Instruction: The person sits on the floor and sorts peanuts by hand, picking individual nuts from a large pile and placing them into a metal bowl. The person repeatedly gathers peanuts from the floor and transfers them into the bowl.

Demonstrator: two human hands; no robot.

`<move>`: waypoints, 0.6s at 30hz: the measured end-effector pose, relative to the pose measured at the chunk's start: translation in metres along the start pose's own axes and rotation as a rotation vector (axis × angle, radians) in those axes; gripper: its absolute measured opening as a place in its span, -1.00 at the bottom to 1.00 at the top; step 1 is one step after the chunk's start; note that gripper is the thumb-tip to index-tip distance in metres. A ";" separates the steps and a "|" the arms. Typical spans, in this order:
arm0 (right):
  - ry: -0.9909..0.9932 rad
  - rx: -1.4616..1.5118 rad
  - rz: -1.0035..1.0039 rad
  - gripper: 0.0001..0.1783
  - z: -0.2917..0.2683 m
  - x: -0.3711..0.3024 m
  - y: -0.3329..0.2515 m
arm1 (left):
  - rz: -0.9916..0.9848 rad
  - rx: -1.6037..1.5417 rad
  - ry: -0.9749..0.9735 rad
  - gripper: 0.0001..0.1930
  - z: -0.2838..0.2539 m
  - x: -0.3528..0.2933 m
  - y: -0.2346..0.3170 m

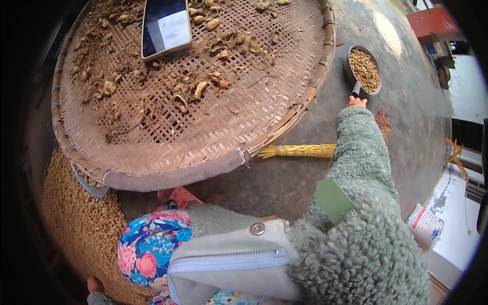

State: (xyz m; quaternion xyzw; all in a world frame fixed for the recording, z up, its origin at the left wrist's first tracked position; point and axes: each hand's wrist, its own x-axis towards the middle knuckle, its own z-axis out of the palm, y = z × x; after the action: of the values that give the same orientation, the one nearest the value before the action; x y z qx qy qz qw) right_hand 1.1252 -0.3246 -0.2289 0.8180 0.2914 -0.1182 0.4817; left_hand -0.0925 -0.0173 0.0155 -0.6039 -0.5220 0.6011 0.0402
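My right hand (357, 101) reaches far out to the right, its fingers closed round the handle of a grey pan (348, 71). Shelled-looking tan nuts or peanuts (365, 68) fill the pan, which rests on the floor. At the lower left, my left hand (94, 284) shows only in part beside a large pile of peanuts (76, 223); its fingers are hidden. A round woven bamboo tray (244, 127) lies before me, bearing several peanuts, husks and stalks. On it lies a phone (166, 28).
A yellow broom (300, 150) lies by the tray's near right edge. Reddish bits (382, 123) are heaped on the floor beyond my right sleeve. A white bucket (425, 224) stands at the right. A pale patch (388, 34) marks the floor at the far right.
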 end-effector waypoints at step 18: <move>0.216 0.990 0.542 -0.28 0.021 0.021 0.034 | -0.017 -0.254 0.115 -0.87 -0.019 -0.009 -0.003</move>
State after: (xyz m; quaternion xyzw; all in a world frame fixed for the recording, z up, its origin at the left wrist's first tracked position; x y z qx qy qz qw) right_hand 1.1641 -0.3473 -0.2248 0.9989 0.0289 -0.0288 0.0220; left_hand -0.0775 -0.0115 0.0291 -0.6333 -0.5956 0.4942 -0.0016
